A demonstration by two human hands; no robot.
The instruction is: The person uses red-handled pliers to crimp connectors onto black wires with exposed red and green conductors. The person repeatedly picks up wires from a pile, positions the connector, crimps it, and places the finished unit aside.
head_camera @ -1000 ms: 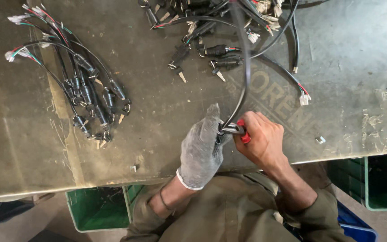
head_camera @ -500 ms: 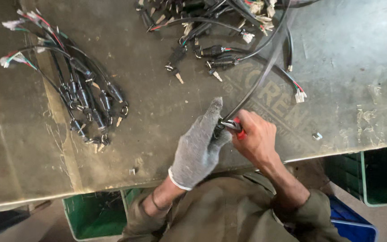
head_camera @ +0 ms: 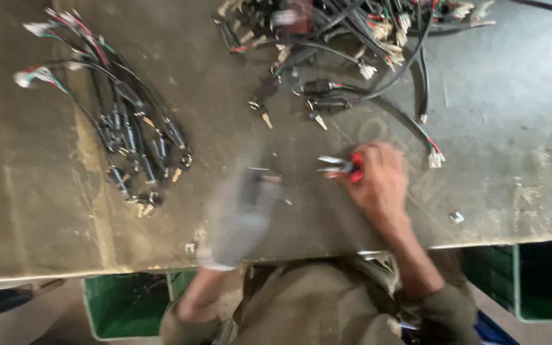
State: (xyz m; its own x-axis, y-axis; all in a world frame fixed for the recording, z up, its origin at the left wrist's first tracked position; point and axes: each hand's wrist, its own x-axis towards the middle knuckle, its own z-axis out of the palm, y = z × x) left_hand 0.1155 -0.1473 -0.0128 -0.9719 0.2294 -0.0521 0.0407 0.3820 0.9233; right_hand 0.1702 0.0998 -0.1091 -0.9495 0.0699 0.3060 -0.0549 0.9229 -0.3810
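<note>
We see a worn workbench (head_camera: pixel 46 243) from above. The bare right hand (head_camera: pixel 378 182) grips red-handled pliers (head_camera: pixel 343 167), their metal tips pointing toward the gloved left hand (head_camera: pixel 241 214), which lies blurred just left of the pliers; we cannot tell whether its fingers are spread or closed. Far left of the pliers sits a bundle of black wired connectors (head_camera: pixel 132 147); above them, a tangled heap of cables (head_camera: pixel 352 32).
</note>
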